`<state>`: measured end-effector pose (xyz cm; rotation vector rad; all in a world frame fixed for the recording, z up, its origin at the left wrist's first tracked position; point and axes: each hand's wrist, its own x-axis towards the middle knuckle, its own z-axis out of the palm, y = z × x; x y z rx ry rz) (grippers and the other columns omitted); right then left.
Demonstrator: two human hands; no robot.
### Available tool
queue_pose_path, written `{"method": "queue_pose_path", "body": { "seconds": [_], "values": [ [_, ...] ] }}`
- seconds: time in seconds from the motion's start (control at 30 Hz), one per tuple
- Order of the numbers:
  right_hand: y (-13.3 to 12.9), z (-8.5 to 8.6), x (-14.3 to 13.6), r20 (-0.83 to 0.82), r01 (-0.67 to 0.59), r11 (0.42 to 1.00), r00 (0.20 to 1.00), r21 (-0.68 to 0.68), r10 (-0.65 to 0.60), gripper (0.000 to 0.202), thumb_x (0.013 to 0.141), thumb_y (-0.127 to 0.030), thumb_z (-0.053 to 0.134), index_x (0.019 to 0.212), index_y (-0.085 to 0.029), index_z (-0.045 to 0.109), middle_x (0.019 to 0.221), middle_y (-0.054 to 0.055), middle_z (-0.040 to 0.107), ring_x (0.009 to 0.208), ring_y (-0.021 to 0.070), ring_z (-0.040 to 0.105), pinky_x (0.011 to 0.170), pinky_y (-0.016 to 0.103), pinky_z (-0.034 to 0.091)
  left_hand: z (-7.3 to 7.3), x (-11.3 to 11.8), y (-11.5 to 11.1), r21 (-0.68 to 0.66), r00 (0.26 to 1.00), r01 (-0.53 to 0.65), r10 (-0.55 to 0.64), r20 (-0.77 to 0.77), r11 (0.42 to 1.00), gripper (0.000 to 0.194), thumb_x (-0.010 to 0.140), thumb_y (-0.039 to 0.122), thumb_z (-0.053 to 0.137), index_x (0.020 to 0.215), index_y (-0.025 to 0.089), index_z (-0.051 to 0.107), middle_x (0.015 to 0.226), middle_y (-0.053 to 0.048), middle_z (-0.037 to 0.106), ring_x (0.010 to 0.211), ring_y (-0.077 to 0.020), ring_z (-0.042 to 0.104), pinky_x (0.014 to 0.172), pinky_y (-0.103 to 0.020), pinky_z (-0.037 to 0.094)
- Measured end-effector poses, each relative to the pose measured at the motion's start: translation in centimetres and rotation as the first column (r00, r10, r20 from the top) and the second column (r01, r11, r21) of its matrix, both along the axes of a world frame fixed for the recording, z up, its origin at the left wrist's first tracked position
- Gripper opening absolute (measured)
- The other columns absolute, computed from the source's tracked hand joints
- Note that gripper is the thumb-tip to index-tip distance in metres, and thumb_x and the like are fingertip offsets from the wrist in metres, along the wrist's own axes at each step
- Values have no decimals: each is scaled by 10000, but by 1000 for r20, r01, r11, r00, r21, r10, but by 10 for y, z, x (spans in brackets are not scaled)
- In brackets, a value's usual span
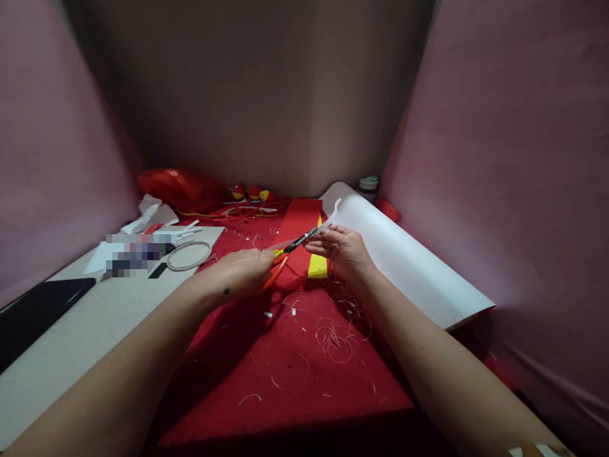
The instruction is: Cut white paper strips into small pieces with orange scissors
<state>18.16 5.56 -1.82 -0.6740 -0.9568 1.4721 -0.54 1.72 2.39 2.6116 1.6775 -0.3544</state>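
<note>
Near the middle of the red cloth, my left hand [247,270] is closed round the orange and yellow handles of a pair of scissors [299,242]. The dark blades point up and to the right, toward my right hand [341,249]. That hand pinches a thin white strip [337,209], whose free end rises above the fingers. The blades touch or lie very close to the strip. Below the scissors lie a red ribbed sheet [298,222] and a yellow piece [318,267].
A white rolled sheet [404,254] lies at the right. Loose threads [335,343] and scraps litter the red cloth [280,381]. At the left, a pale board [128,311] holds a cable ring [189,256] and a black device [42,311]. Behind are a red bag [181,188] and small red-yellow figures [254,193].
</note>
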Motion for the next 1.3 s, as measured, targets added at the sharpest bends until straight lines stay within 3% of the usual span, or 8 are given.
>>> {"method": "queue_pose_path", "body": {
  "seconds": [0.27, 0.37, 0.77, 0.9, 1.0, 1.13, 1.3],
  "values": [
    [1, -4, -4, 14, -37, 999, 999, -16, 37, 65, 671, -133, 570, 684, -145, 507, 647, 58, 666, 605, 177, 657, 686, 363, 542, -13, -4, 5, -4, 1000, -1, 1, 22, 1000, 377, 823, 345, 294, 1127, 205, 468, 912, -131, 637, 742, -258, 598, 543, -306, 398],
    [0, -5, -6, 23, -49, 999, 998, -20, 50, 74, 675, -144, 578, 695, -146, 507, 649, 59, 665, 630, 181, 659, 695, 368, 540, -16, -5, 5, 9, 1000, 3, -3, 10, 1000, 356, 800, 362, 333, 1068, 190, 492, 904, -139, 637, 739, -271, 601, 547, -320, 407],
    [3, -10, -4, 12, -44, 999, 999, -8, 44, 64, 667, -129, 586, 674, -138, 523, 657, 55, 667, 616, 161, 654, 696, 335, 542, -6, 1, 0, 29, 998, 11, -12, 60, 1000, 299, 819, 249, 337, 1022, 162, 538, 701, -110, 613, 602, -223, 568, 505, -278, 352],
    [2, -10, -5, 5, -45, 999, 999, -4, 45, 65, 660, -110, 574, 668, -142, 519, 644, 46, 669, 595, 154, 651, 662, 321, 547, -6, 2, 0, 14, 1000, 24, -24, 18, 1000, 253, 792, 194, 354, 950, 163, 550, 706, -102, 617, 602, -209, 570, 508, -264, 347],
    [1, -9, -6, 2, -44, 999, 999, 3, 44, 82, 660, -117, 575, 677, -150, 502, 651, 52, 676, 618, 165, 660, 663, 314, 546, -4, 3, 1, 26, 999, 25, -26, 38, 999, 249, 805, 245, 356, 954, 172, 541, 744, -109, 627, 624, -215, 576, 507, -265, 345],
    [2, -10, -5, 10, -46, 999, 999, -2, 46, 108, 657, -125, 575, 679, -158, 474, 608, 64, 672, 639, 190, 671, 671, 317, 546, 1, 0, 4, 93, 991, -83, 73, 114, 992, 300, 840, 296, 292, 974, 174, 531, 808, -124, 640, 654, -226, 592, 518, -285, 362],
    [3, -11, -4, 25, -25, 1000, 999, -18, 26, 92, 649, -117, 570, 667, -151, 486, 609, 87, 671, 621, 200, 671, 662, 331, 550, 8, -13, 6, 219, 946, -303, 321, -52, 928, 287, 755, 128, 355, 970, 90, 541, 962, -203, 616, 876, -312, 589, 603, -346, 419]
  ]
}}
